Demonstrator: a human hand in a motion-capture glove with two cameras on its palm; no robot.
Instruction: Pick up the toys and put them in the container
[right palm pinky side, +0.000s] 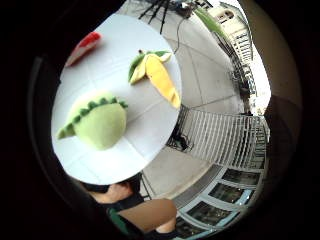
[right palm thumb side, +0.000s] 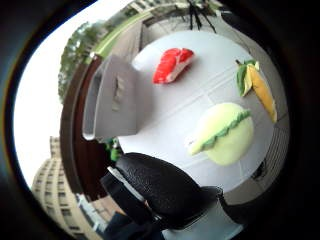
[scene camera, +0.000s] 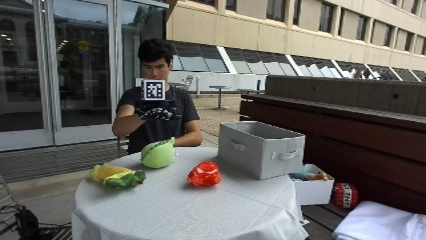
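Three plush toys lie on the round table (scene camera: 200, 210) with its white cloth. A light green round toy (scene camera: 158, 153) (right palm pinky side: 97, 122) (right palm thumb side: 225, 132) sits at the far edge, close to the person. A yellow and green corn toy (scene camera: 118, 176) (right palm pinky side: 155, 72) (right palm thumb side: 257, 85) lies near the left edge, and a red toy (scene camera: 204, 174) (right palm pinky side: 84, 46) (right palm thumb side: 172, 65) lies in the middle. The grey fabric container (scene camera: 259, 148) (right palm thumb side: 112, 97) stands on the table's right side. My gloved right hand (scene camera: 156, 113) is raised at chest height above the green toy, holding nothing; its thumb (right palm thumb side: 160, 187) shows.
A dark wooden bench runs along the right, right behind the container. On it stand a small white box (scene camera: 311, 187) holding small items, a red object (scene camera: 344, 194) and a white cloth (scene camera: 379, 222). The person's bare arm (scene camera: 190, 137) rests at the table's far edge.
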